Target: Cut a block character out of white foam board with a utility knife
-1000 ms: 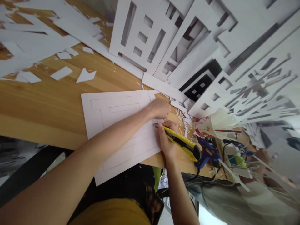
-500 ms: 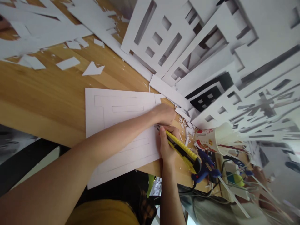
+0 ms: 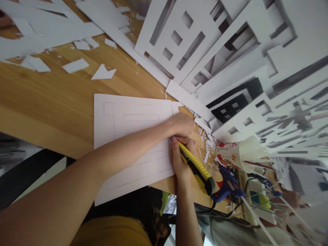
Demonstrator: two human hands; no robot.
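Observation:
A white sheet (image 3: 133,107) marked with thin pencil rectangles lies on the wooden table. My left forearm crosses over it, and my left hand (image 3: 182,124) is curled and pressed down at the sheet's right edge. Its fingertips are hidden, so what they grip, if anything, does not show. Just below it, my right hand (image 3: 180,160) is closed round a yellow and black utility knife (image 3: 198,165). The knife's front end points at the sheet's right edge, close under my left hand; the blade tip is hard to make out. A narrow strip of sheet (image 3: 175,107) shows along that edge.
White cut-out panels (image 3: 176,37) lean at the back right. Small paper scraps (image 3: 206,140) lie beside my hands, larger offcuts (image 3: 102,72) at the left. A paper cup (image 3: 230,153), a blue glue gun (image 3: 228,184) and tangled cables crowd the right side.
The knife and my right hand have shifted slightly left and toward me along the sheet's edge. My left hand stays at the same spot on the sheet. The view has tilted a little.

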